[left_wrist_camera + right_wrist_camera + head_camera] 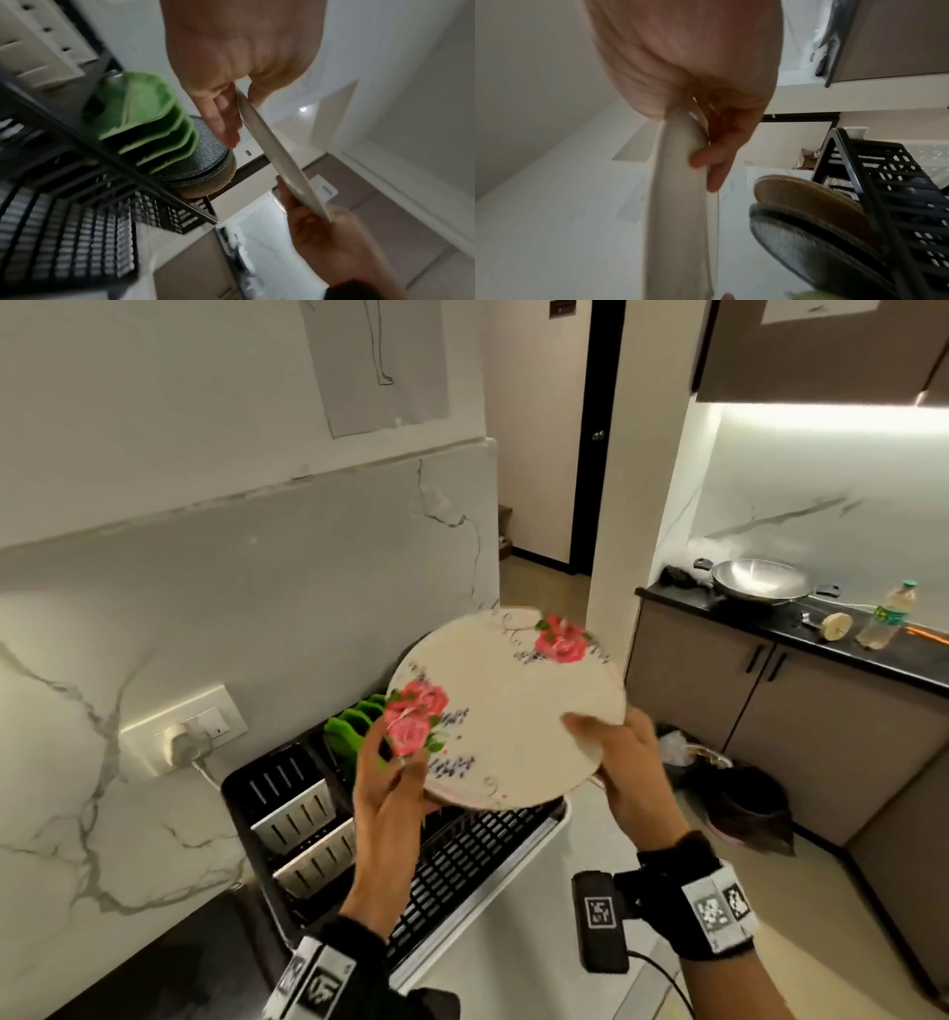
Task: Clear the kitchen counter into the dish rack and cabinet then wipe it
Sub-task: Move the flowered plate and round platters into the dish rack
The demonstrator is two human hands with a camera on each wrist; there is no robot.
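I hold a white plate (508, 711) with pink rose prints tilted in the air above the black dish rack (462, 865). My left hand (398, 762) pinches its left rim, thumb on the printed face. My right hand (595, 742) grips the right rim, thumb on top and fingers behind. The left wrist view shows the plate (277, 154) edge-on between my left hand (239, 113) and right hand (321, 233). In the right wrist view my right hand (700, 154) clasps the plate's rim (680, 203). Green plates (354, 731) and dark speckled plates (205, 162) stand in the rack.
Two slotted cutlery holders (303, 819) sit at the rack's left end. A wall socket with a plug (187, 742) is left of it. Across the aisle, a black counter (873, 654) carries a steel wok (760, 580) and a bottle (888, 616). A dark bin bag (734, 798) stands on the floor.
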